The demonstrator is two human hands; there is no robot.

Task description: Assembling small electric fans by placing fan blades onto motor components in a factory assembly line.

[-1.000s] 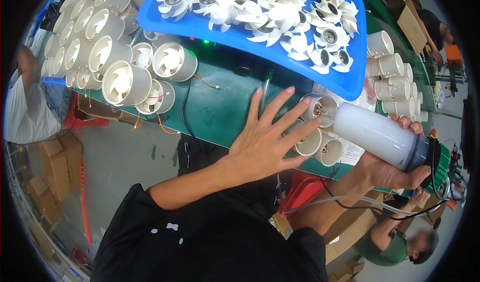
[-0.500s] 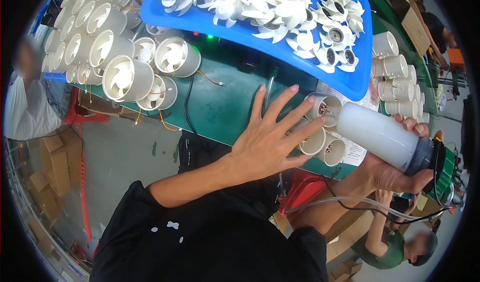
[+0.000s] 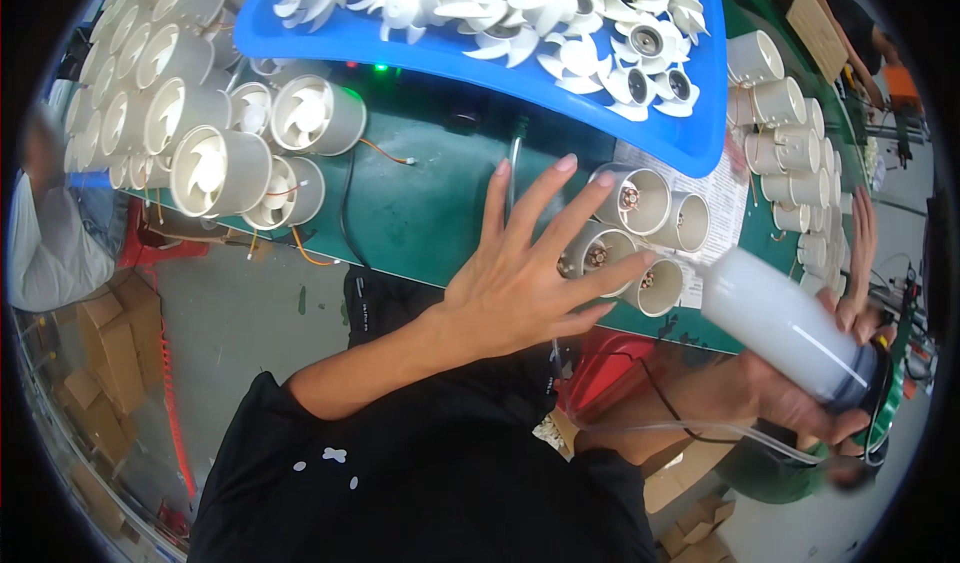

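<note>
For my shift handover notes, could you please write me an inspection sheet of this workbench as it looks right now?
Surface: green bench top, partly bare in the middle.
Job's things: four short white tubes with small motors inside, by the left hand; a white cylinder tool in the right hand.
Clutter: blue tray of white fan blades; stacked white fan housings at left; more tubes at right.
Hands: left hand spread open above the bench; right hand gripping the tool.
Cables: black cable, orange wires, clear hose under the tool.
Surroundings: cardboard boxes on the floor; other people at both sides.
</note>
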